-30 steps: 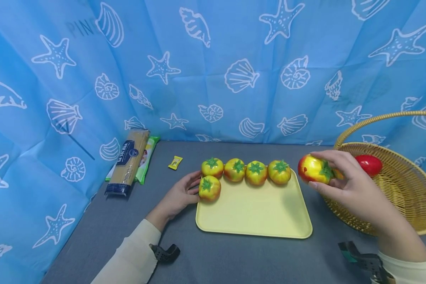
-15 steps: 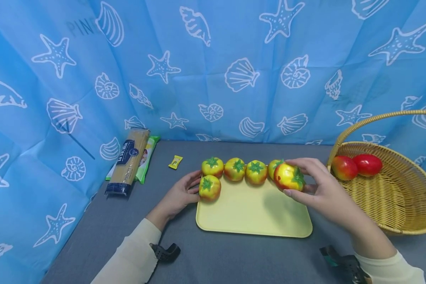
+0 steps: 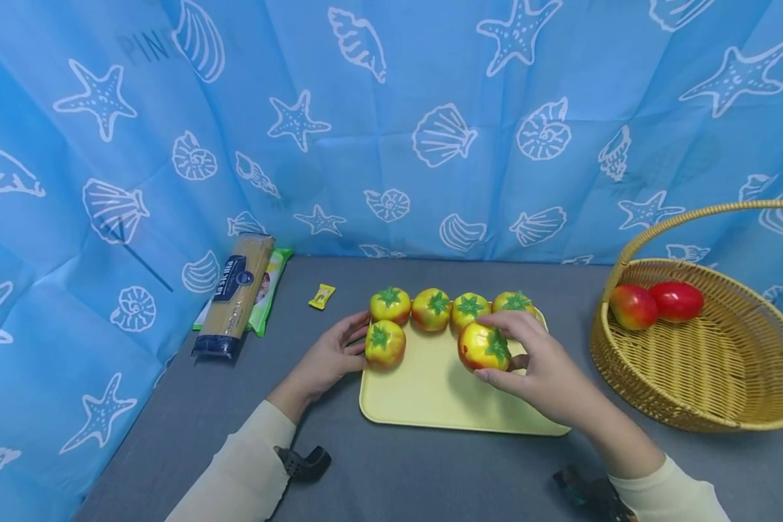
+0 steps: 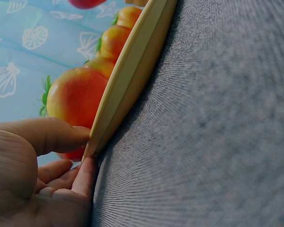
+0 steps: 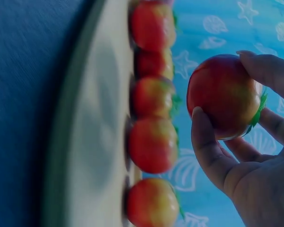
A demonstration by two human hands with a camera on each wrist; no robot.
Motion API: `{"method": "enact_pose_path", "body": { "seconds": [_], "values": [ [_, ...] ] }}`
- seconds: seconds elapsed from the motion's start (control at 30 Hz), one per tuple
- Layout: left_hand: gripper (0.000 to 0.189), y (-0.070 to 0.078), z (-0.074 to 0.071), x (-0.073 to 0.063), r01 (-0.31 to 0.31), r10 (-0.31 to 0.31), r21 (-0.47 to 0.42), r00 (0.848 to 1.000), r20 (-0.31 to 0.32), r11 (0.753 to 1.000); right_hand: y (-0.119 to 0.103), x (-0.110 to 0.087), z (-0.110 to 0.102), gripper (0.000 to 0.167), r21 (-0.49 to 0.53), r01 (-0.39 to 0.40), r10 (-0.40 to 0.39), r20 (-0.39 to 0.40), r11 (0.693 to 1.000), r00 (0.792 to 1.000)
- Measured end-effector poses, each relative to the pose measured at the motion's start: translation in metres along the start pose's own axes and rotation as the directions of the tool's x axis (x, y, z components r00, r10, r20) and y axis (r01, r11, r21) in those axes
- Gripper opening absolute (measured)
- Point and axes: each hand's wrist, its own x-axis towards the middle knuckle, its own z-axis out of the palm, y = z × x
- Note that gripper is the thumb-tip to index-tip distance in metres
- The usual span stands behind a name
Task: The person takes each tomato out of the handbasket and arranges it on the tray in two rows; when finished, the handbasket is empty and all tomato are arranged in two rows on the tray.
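In the head view, a yellow tray [image 3: 424, 399] carries several yellow-red toy tomatoes with green star-shaped leaves: a row along the back edge, including the left corner tomato [image 3: 390, 305], and one front-left tomato [image 3: 385, 346]. My right hand [image 3: 551, 377] grips another tomato [image 3: 480, 346] between thumb and fingers, over the tray's middle, its leaves turned toward the palm. The right wrist view shows this held tomato [image 5: 225, 97] raised off the tray. My left hand [image 3: 326, 355] pinches the tray's left edge, thumb [image 4: 71, 137] at the rim and a finger below it.
On the right stands a wicker basket [image 3: 698, 377] with a tall handle, holding a red-yellow fruit [image 3: 633, 307] and a red oval fruit [image 3: 676, 301]. A pasta packet [image 3: 235, 297] lies over a green packet [image 3: 270, 290] at left. A yellow wrapped candy [image 3: 322, 296] lies behind the tray.
My right hand has carried the tomato leftward from beside the basket to over the tray's middle, uncovering the red-yellow fruit in the basket. My left hand keeps its place at the tray's edge.
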Motion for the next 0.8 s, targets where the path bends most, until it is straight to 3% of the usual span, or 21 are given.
{"method": "enact_pose_path", "body": {
  "seconds": [0.4,0.8],
  "values": [
    [0.092,0.003,0.0,0.0,0.003,-0.003,0.014,1.0,0.007,1.0,0.008,0.007,0.031,0.066,0.048,-0.041,0.038,0.068,0.998,0.997],
    [0.093,0.0,-0.001,-0.001,-0.008,0.008,0.012,1.0,0.013,1.0,0.01,0.024,0.052,0.067,-0.079,-0.05,0.057,0.088,0.996,0.995]
  ]
}}
